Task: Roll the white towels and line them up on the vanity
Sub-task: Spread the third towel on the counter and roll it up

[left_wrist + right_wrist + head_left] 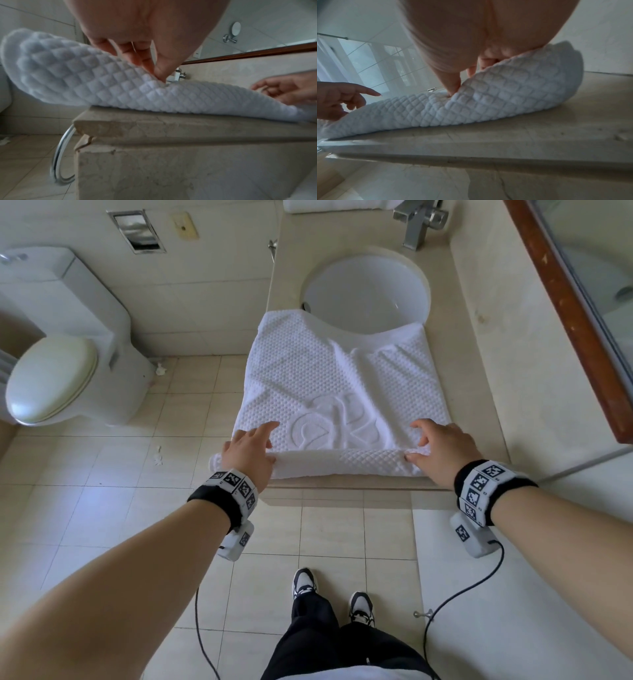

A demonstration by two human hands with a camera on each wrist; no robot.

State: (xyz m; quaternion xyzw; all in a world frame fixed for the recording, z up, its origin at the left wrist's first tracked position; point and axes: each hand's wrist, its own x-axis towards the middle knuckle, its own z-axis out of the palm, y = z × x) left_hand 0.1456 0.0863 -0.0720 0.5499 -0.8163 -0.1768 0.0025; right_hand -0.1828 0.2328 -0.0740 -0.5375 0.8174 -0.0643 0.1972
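A white waffle-weave towel (329,378) lies spread on the beige vanity (479,371), its far edge sagging over the sink basin (366,292). Its near edge is turned over into a low roll (342,462) along the counter's front. My left hand (248,446) grips the roll's left end, which sticks out past the counter's corner; thumb and curled fingers pinch the towel (102,86) while the index finger points forward. My right hand (442,446) grips the right end, thumb dug into the fold (505,94) and fingers curled over it.
A folded white towel (335,205) sits at the back beside the faucet (418,224). A wood-framed mirror (565,313) runs along the right. A toilet (51,378) stands to the left. A chrome towel ring (60,155) hangs off the vanity's left side.
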